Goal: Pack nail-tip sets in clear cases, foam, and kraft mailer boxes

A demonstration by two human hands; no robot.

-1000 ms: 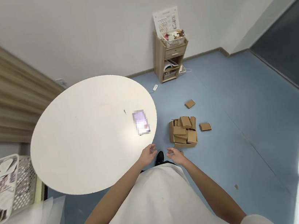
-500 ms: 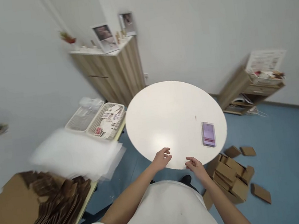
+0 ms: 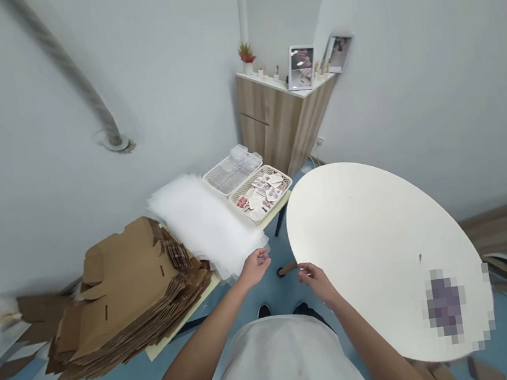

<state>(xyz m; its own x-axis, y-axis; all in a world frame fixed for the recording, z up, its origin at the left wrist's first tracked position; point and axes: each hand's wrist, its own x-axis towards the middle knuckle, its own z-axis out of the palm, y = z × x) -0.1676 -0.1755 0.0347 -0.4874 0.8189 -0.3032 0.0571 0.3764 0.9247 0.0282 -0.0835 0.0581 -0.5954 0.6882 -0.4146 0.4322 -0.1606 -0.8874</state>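
My left hand (image 3: 254, 268) is in the air at the near corner of a stack of thin white translucent sheets (image 3: 201, 218). Its fingers are loosely curved and apart, with nothing visible in them; whether it touches the sheets I cannot tell. By the left edge of the white round table (image 3: 355, 220) is my right hand (image 3: 316, 281), empty, its fingers slightly bent and apart. Left of the sheets, flat brown cardboard box blanks (image 3: 129, 275) lie in a tall pile on the same side table.
Behind the sheets sit a basket of printed cards (image 3: 261, 194) and a basket of clear plastic pieces (image 3: 232, 171). A blurred-out purple item (image 3: 445, 305) and a tiny object (image 3: 420, 258) lie on the round table. A wooden cabinet (image 3: 289, 126) stands in the corner.
My view has turned left, so the side table is more central and the round table further right. Both hands have come away from the round table's front, toward the side table.
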